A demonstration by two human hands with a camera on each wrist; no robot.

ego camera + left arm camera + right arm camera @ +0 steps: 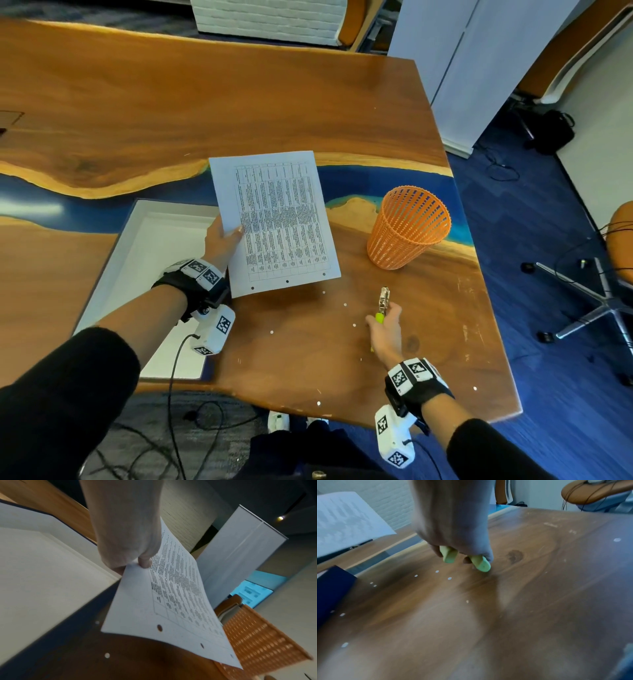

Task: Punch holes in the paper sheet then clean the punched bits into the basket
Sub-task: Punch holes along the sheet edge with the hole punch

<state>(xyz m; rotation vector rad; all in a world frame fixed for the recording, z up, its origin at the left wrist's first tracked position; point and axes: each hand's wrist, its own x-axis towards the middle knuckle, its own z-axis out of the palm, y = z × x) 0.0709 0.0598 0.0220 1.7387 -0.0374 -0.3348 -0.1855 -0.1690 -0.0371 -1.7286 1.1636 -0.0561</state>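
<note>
A printed paper sheet with three holes along its near edge is held just above the table; my left hand pinches its left edge. My right hand grips a hole punch with yellow-green handles, low over the wooden table. Several small white punched bits lie scattered on the wood between the hands. An orange mesh basket stands upright at the right of the sheet.
A shallow white tray with a dark blue rim lies at the left under my left forearm. The table's near edge and right edge are close. An office chair base stands on the blue floor at the right.
</note>
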